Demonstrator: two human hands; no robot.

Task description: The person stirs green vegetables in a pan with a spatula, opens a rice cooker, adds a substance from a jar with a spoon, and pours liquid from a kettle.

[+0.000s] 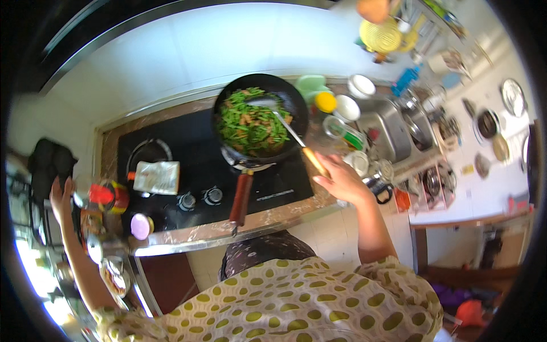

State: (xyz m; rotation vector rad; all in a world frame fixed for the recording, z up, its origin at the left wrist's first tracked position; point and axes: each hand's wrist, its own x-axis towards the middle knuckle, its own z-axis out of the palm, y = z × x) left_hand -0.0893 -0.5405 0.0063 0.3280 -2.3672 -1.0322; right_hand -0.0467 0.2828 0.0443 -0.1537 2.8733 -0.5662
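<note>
A black wok [299,111] with a reddish wooden handle [242,199] sits on the right burner of the black glass gas hob [188,128]. Chopped green vegetables with small brown pieces [254,124] fill much of it. My right hand [342,177] lies on the light wooden handle of a metal spatula [295,134], whose blade rests in the food. At the far left, my left hand [61,199] is stretched out beside a black rack, near a dark object [49,164]; its fingers look raised and apart, with nothing seen in them.
A foil-like pouch [157,177] lies by the left burner. A red and yellow container [109,196] and a pinkish-lidded jar [142,226] stand left. Right of the wok are a yellow-lidded jar [325,102], white bowls [347,108] and a steel sink [386,137].
</note>
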